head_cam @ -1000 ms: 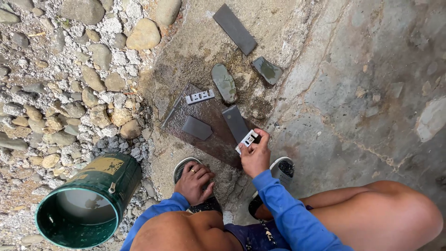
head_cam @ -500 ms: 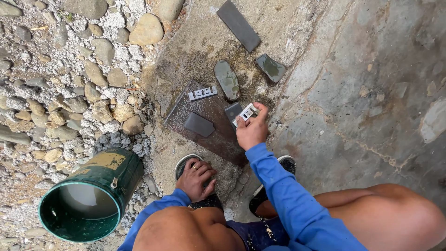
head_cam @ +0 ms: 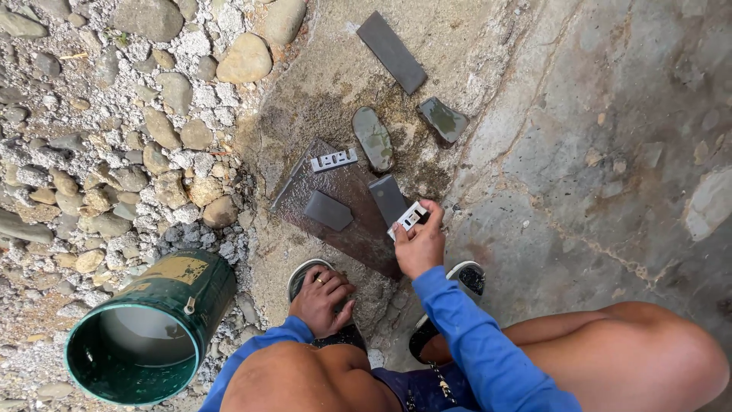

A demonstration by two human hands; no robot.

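Note:
My right hand [head_cam: 418, 246] grips a small slotted metal blade [head_cam: 407, 219], holding it at the lower end of a dark rectangular stone [head_cam: 386, 199] that lies on a wet brown slab [head_cam: 358, 229]. A second slotted metal blade [head_cam: 334, 160] lies at the slab's top edge, and a dark grey flat stone [head_cam: 328, 210] rests in the slab's middle. My left hand [head_cam: 322, 300] lies flat over my left foot and sandal, holding nothing. Both arms wear blue sleeves.
A green bucket of water [head_cam: 149, 336] stands at lower left beside loose river pebbles [head_cam: 114, 137]. On the concrete beyond the slab lie a long dark stone [head_cam: 391, 51], an oval wet stone [head_cam: 373, 138] and an angular wet stone [head_cam: 443, 119]. My bare knees fill the bottom.
My right hand with the blade went up the slab and has come back down toward its lower right. The left hand stays on my foot.

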